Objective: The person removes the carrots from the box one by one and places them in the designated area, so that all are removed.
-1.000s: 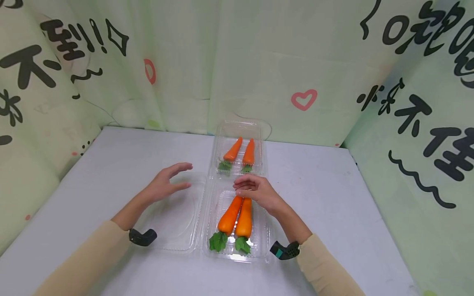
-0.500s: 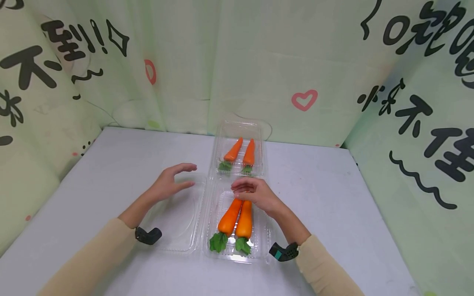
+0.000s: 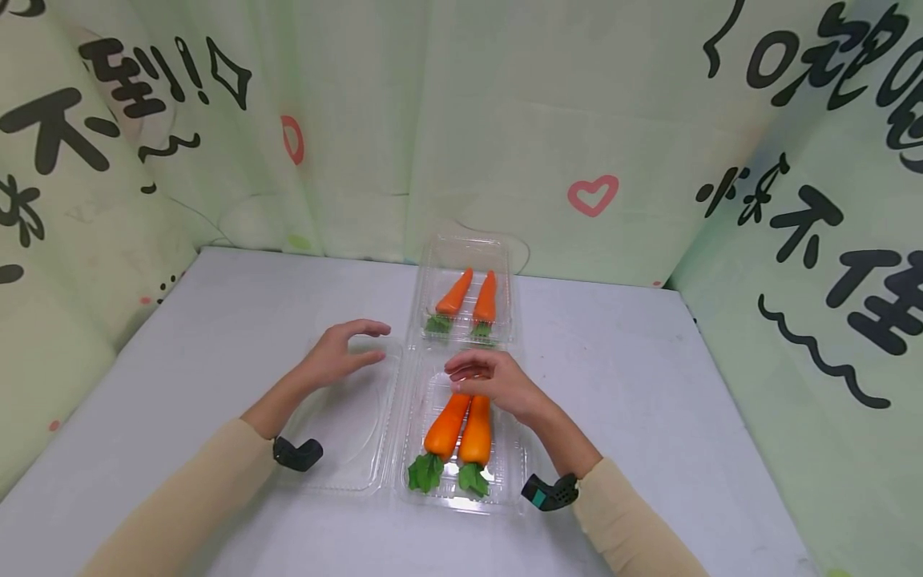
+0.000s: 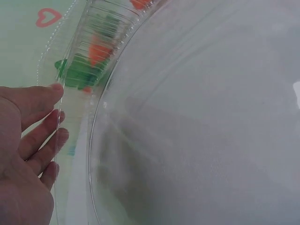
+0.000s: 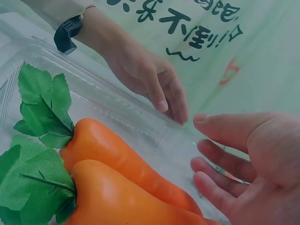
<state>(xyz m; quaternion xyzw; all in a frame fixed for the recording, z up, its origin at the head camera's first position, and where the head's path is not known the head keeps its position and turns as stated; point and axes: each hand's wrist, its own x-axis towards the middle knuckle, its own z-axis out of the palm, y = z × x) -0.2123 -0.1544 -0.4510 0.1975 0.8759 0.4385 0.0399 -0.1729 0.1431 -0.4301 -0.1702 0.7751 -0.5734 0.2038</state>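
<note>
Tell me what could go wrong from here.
The right grip is close to the tips of the near carrots and might knock them askew. The open lid of the near box is clear plastic, so its edge could be misjudged. The far box sits close behind and could get bumped.

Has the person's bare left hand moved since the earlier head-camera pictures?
Yes: the bare left hand has shifted slightly right in the head view, closer to the unmoved rear clear rectangular plastic box holding two green-topped orange carrots.

Carrots point(image 3: 474, 433): four, two near, two far; boxes point(image 3: 508, 457): two, one near, one far; hands point(image 3: 501, 383): two; wristbands point(image 3: 299, 455): two
</note>
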